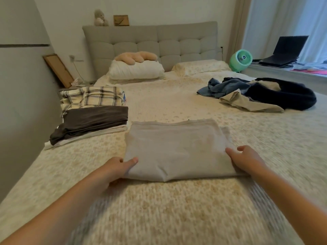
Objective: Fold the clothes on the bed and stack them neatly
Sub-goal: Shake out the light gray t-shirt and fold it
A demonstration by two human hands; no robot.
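I read the task as well past halfway; up and to the left of my grip sits the finished stack (92, 119), with a plaid piece (93, 97) behind, a dark brown piece (95, 117) in front and white layers under it; my left hand (115, 169) grips the near left corner of the folded grey garment (177, 149), thumb on top, fingers tucked under; the garment lies flat on the bed (177, 209) between my 2 hands; my right hand (246, 160) grasps its near right edge, though the view is blurred there; far beyond and right of that hand lies the unfolded heap (261, 93), blue, beige and navy, at least 3 pieces left, I judge.
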